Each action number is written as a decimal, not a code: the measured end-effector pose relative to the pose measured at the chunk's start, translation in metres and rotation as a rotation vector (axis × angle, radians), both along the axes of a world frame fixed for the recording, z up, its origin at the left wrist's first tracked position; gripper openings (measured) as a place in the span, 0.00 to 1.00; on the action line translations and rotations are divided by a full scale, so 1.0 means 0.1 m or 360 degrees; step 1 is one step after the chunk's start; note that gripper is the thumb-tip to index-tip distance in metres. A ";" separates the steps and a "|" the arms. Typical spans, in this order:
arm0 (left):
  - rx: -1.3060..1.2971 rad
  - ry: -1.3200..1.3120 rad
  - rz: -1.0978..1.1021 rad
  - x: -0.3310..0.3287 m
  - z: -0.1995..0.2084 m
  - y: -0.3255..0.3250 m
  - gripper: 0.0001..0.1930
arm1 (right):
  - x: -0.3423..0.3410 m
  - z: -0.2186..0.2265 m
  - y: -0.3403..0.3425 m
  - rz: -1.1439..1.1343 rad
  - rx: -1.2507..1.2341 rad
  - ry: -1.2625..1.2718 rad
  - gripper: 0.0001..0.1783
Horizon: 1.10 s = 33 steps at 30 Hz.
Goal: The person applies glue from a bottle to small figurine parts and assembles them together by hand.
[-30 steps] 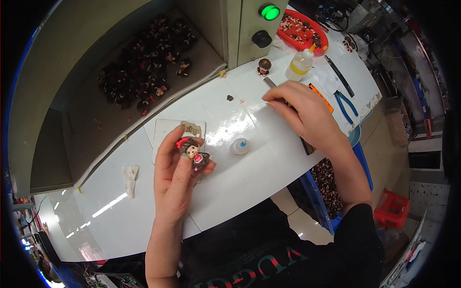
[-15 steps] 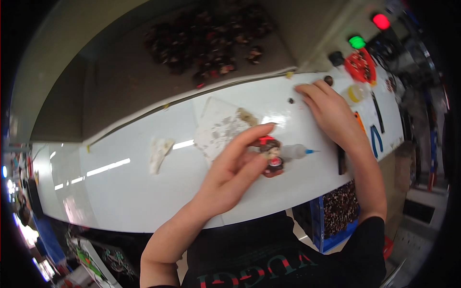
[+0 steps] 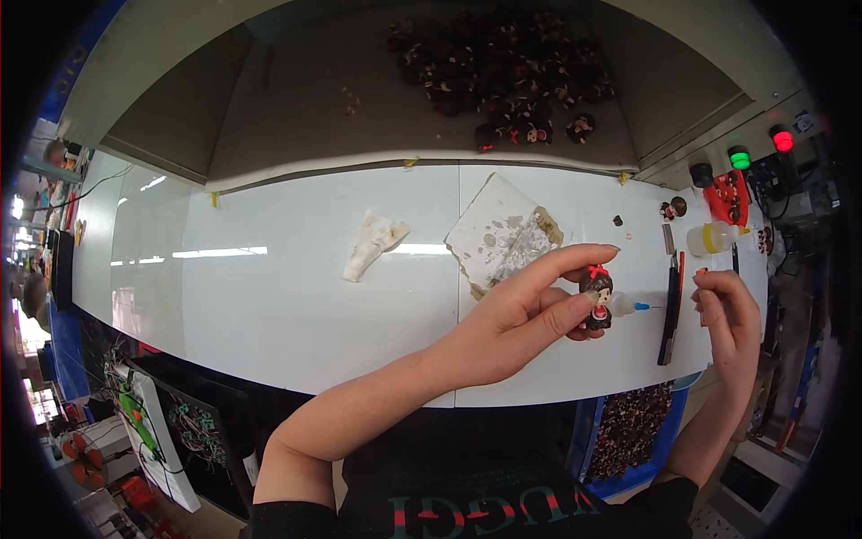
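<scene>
My left hand [image 3: 521,323] holds a small doll figurine [image 3: 602,310] with dark brown hair and a red bow, pinched between thumb and fingers. Just right of it a clear dispensing bottle with a blue needle tip [image 3: 641,306] lies on the bench, partly behind the figurine. My right hand [image 3: 734,314] is at the bench's right side, its fingers curled and close together over an orange thing [image 3: 703,271]. Most of that thing is hidden by the fingers. A long black tool [image 3: 669,319] lies between the two hands, beside a thin red stick [image 3: 681,269].
A stained white sheet [image 3: 489,225] and a crumpled tissue [image 3: 373,247] lie on the white bench [image 3: 269,314]. Many figurines [image 3: 512,67] are heaped in the recess behind. At right are another figurine [image 3: 672,208], a yellow-banded bottle [image 3: 709,238] and a red tray [image 3: 725,193]. A blue crate [image 3: 584,436] stands below the bench edge.
The view has swung to the right. My right hand has come back from near the dark bits at the far side to the tools at the right. My left hand still holds the figurine.
</scene>
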<state>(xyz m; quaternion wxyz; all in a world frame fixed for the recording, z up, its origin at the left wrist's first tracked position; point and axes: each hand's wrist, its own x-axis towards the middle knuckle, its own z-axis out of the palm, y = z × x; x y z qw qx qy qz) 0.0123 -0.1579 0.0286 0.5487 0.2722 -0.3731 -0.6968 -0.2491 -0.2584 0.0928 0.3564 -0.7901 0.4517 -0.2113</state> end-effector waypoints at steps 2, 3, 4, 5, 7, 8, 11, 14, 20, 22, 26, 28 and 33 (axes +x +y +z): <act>-0.0018 -0.0019 0.0013 0.03 0.06 0.08 0.23 | 0.16 0.14 0.04 0.0051 -0.0195 -0.0011 0.06; -0.0021 -0.0015 0.0060 0.05 0.09 0.14 0.23 | 0.28 0.23 0.05 0.0058 -0.0207 -0.0009 0.06; -0.0025 -0.0011 0.0105 0.06 0.11 0.21 0.23 | 0.44 0.35 0.06 0.0211 -0.0359 0.0060 0.06; -0.0027 -0.0017 0.0125 0.11 0.12 0.31 0.23 | 0.63 0.43 0.06 0.0378 -0.0503 0.0118 0.07; 0.0024 -0.0244 0.0249 0.24 0.12 0.56 0.23 | 1.10 0.64 0.15 0.0598 -0.0541 0.0226 0.07; 0.0009 -0.0240 0.0257 0.32 0.11 0.70 0.23 | 1.37 0.68 0.17 0.0760 -0.0526 0.0207 0.06; -0.0067 -0.0224 0.0565 0.53 0.01 1.11 0.23 | 2.11 0.53 0.13 0.1073 -0.0543 0.0237 0.04; -0.0083 -0.0376 0.0979 0.77 -0.03 1.44 0.22 | 2.62 0.24 0.01 0.1019 -0.0781 0.0504 0.06; -0.0085 -0.0613 0.1224 1.41 -0.06 1.94 0.21 | 3.36 -0.06 0.08 0.1084 -0.0634 0.0695 0.08; -0.0083 -0.0619 0.1264 1.57 -0.10 2.02 0.21 | 3.49 -0.08 0.10 0.1128 -0.0617 0.0733 0.07; -0.0033 -0.0469 0.1266 1.74 -0.15 2.08 0.20 | 3.68 -0.06 0.16 0.1153 -0.0580 0.0814 0.06; -0.0039 -0.0445 0.1251 1.80 -0.17 2.10 0.20 | 3.75 -0.06 0.19 0.1168 -0.0600 0.0841 0.05; -0.0063 -0.0421 0.1205 1.91 -0.21 2.14 0.20 | 3.87 -0.11 0.22 0.1158 -0.0640 0.0853 0.06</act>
